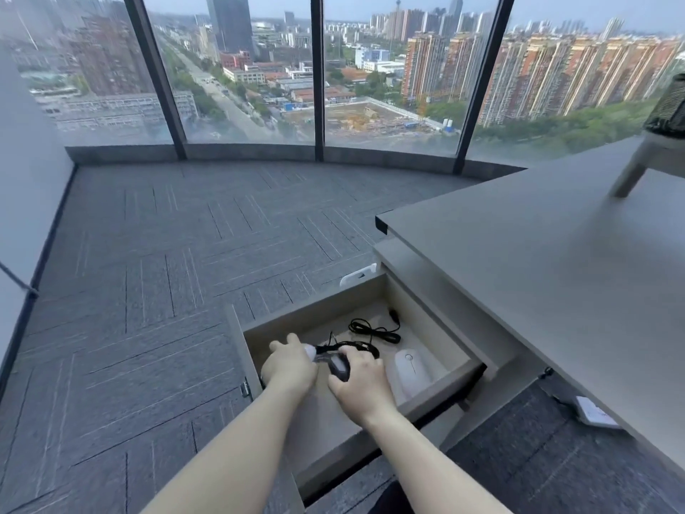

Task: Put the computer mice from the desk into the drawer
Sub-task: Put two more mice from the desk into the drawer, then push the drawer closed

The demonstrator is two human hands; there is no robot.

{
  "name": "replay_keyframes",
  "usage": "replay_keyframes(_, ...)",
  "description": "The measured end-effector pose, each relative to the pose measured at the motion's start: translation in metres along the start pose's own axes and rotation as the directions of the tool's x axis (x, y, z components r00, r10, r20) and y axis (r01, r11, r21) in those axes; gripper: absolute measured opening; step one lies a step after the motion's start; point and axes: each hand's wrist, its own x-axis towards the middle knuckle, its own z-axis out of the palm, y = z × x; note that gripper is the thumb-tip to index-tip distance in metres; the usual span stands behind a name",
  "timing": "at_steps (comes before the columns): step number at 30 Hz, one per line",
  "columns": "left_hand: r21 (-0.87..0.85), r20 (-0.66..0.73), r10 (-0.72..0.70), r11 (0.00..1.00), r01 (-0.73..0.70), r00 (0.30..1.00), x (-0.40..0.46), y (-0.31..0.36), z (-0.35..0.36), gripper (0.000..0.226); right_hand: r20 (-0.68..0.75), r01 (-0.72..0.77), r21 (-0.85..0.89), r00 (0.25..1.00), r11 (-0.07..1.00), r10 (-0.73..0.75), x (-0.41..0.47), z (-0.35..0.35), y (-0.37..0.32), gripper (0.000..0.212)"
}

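Observation:
The drawer [450,393] stands pulled open below the desk [556,283]. A white mouse [411,365] lies inside it at the right, and a coiled black cable [374,330] lies toward the back. My left hand [291,367] is inside the drawer, closed around a white mouse [309,351] of which only the tip shows. My right hand [357,380] is beside it, gripping a dark grey mouse [339,367] whose black cord runs back into the drawer. The two hands nearly touch.
Grey carpet tiles cover the floor to the left. A chair leg [630,172] rests on the desk top at the far right. A white power strip [596,413] lies on the floor under the desk. Floor-to-ceiling windows stand at the back.

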Motion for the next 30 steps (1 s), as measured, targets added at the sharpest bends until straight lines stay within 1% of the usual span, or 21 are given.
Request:
replay_keyframes(3, 0.092, 0.077, -0.047, 0.995, 0.040, 0.996, 0.009, 0.001, 0.014, 0.052, 0.108, -0.022, -0.177, 0.993, 0.984, 0.042, 0.011, 0.018, 0.009, 0.054)
replay_keyframes(7, 0.192, 0.155, -0.049, 0.981, 0.018, 0.987, 0.024, -0.004, 0.034, 0.062, 0.172, 0.051, -0.360, 0.985, 0.932, 0.013, 0.019, 0.026, 0.006, 0.050)
replay_keyframes(9, 0.220, 0.160, -0.040, 0.975, 0.004, 0.986, 0.026, -0.004, 0.035, 0.061, 0.215, 0.081, -0.426, 0.976, 0.901, 0.014, 0.018, 0.030, 0.004, 0.055)
replay_keyframes(11, 0.194, 0.142, -0.044, 0.981, 0.016, 0.989, 0.019, -0.002, 0.026, 0.057, 0.252, 0.099, -0.456, 0.967, 0.885, 0.022, 0.017, 0.033, 0.005, 0.059)
replay_keyframes(13, 0.166, 0.103, -0.021, 0.986, 0.003, 0.995, 0.010, 0.000, 0.011, 0.052, 0.262, 0.101, -0.446, 0.965, 0.889, 0.021, 0.012, 0.034, 0.005, 0.056)
replay_keyframes(16, 0.171, 0.006, 0.079, 0.982, -0.079, 0.997, -0.005, 0.001, -0.010, 0.042, 0.193, 0.102, -0.395, 0.981, 0.913, -0.026, 0.002, 0.027, 0.003, 0.048)
replay_keyframes(18, 0.112, -0.086, 0.163, 0.982, -0.153, 0.983, -0.017, -0.001, -0.023, 0.035, 0.101, 0.126, -0.347, 0.990, 0.929, -0.097, -0.009, 0.017, 0.001, 0.040)
replay_keyframes(21, -0.064, -0.269, 0.236, 0.963, -0.262, 0.934, -0.031, -0.016, -0.031, 0.040, -0.010, 0.167, -0.245, 0.985, 0.955, -0.175, -0.033, 0.001, -0.001, 0.030)
replay_keyframes(23, -0.170, -0.386, 0.226, 0.936, -0.309, 0.894, -0.040, -0.033, -0.032, 0.041, -0.042, 0.192, -0.195, 0.978, 0.962, -0.204, -0.050, -0.006, -0.003, 0.028)
replay_keyframes(25, -0.265, -0.448, 0.165, 0.914, -0.306, 0.879, -0.052, -0.053, -0.032, 0.041, -0.044, 0.236, -0.133, 0.969, 0.963, -0.244, -0.068, -0.007, -0.006, 0.027)
replay_keyframes(27, -0.390, -0.437, 0.064, 0.886, -0.253, 0.897, -0.065, -0.071, -0.030, 0.042, -0.026, 0.277, -0.073, 0.960, 0.958, -0.280, -0.087, -0.003, -0.009, 0.029)
replay_keyframes(30, -0.584, -0.305, -0.034, 0.796, -0.159, 0.952, -0.080, -0.092, -0.021, 0.046, -0.004, 0.300, -0.013, 0.954, 0.954, -0.300, -0.112, 0.009, -0.012, 0.040)
